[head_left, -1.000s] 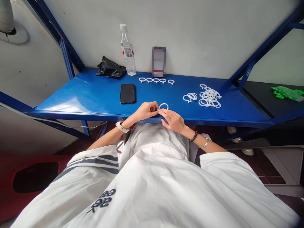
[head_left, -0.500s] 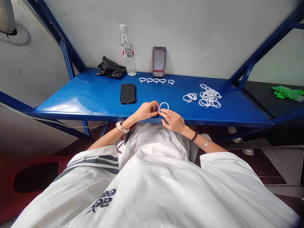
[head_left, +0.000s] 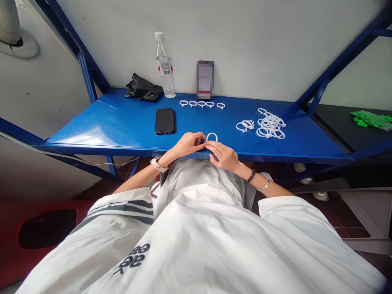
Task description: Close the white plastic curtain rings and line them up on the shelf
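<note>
Both my hands meet at the front edge of a blue metal shelf (head_left: 116, 126). My left hand (head_left: 187, 143) and my right hand (head_left: 224, 155) each pinch the near side of one white plastic ring (head_left: 211, 137), which stands just above the shelf. A row of several finished white rings (head_left: 201, 104) lies at the back. A loose heap of white rings (head_left: 271, 125) sits to the right, with a smaller cluster of rings (head_left: 245, 125) beside it.
A black phone (head_left: 164, 120) lies face up left of my hands. At the back stand a clear water bottle (head_left: 165, 69), a crumpled black bag (head_left: 142, 89) and a small upright box (head_left: 205, 79). A green bag (head_left: 370, 119) lies on a dark surface at far right.
Hardly anything has moved. My fingertips shifted slightly on the ring, which stays in the same place.
</note>
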Demonstrator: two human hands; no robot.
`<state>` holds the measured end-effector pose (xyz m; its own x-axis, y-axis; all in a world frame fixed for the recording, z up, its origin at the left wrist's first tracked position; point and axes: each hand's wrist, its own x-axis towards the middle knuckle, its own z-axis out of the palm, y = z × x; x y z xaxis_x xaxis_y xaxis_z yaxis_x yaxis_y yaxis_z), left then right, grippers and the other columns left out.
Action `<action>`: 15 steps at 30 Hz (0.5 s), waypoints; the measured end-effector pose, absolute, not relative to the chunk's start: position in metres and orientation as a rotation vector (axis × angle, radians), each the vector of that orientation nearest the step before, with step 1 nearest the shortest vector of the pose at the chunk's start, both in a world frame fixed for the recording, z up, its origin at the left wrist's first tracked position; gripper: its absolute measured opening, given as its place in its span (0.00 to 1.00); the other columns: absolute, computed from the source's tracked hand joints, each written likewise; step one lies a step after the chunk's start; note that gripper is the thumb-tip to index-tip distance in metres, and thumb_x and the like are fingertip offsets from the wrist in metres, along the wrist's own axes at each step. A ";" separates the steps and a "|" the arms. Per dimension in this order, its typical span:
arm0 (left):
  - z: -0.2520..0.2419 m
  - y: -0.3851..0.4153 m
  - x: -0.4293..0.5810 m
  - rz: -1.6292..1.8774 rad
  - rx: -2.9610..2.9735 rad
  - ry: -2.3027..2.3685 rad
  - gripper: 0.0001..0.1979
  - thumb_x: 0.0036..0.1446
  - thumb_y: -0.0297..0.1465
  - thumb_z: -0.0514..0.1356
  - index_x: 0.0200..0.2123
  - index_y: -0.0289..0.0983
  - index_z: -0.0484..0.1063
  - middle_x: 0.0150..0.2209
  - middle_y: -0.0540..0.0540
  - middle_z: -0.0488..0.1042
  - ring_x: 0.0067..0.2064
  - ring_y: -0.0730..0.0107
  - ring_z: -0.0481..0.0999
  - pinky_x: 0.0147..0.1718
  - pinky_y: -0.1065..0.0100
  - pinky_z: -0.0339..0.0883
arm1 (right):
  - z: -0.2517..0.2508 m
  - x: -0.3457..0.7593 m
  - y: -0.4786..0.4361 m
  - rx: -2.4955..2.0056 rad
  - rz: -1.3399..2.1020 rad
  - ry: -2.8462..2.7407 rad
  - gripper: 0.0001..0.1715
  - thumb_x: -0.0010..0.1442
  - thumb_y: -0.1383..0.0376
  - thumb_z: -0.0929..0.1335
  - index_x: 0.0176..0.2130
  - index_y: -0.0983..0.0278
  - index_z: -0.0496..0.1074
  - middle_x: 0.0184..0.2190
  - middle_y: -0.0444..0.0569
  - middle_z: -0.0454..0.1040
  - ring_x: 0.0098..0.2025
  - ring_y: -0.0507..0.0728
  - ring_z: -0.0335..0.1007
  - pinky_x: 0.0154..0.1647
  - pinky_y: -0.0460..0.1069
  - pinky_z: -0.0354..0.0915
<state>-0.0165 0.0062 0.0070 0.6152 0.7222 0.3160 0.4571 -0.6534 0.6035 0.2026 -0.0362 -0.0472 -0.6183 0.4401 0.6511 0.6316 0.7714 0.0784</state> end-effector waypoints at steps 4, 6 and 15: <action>0.008 0.006 -0.017 0.753 2.384 0.926 0.10 0.61 0.36 0.58 0.40 0.36 0.73 0.21 0.54 0.67 0.22 0.75 0.64 0.26 0.72 0.54 | -0.042 0.202 -0.038 -0.737 -0.406 -2.317 0.25 0.67 0.69 0.61 0.61 0.66 0.68 0.59 0.59 0.74 0.55 0.62 0.77 0.51 0.56 0.77; 0.008 0.005 -0.017 0.750 2.388 0.926 0.10 0.60 0.36 0.59 0.40 0.36 0.73 0.21 0.54 0.68 0.23 0.75 0.64 0.26 0.72 0.54 | -0.039 0.201 -0.039 -0.686 -0.435 -2.301 0.25 0.66 0.70 0.62 0.62 0.68 0.66 0.60 0.60 0.73 0.54 0.62 0.77 0.49 0.56 0.77; 0.005 0.008 -0.016 0.763 2.404 0.929 0.08 0.62 0.36 0.59 0.38 0.36 0.71 0.21 0.55 0.66 0.22 0.75 0.64 0.25 0.72 0.54 | -0.037 0.200 -0.040 -0.666 -0.552 -2.318 0.21 0.66 0.69 0.62 0.57 0.68 0.70 0.58 0.59 0.76 0.51 0.60 0.79 0.46 0.53 0.77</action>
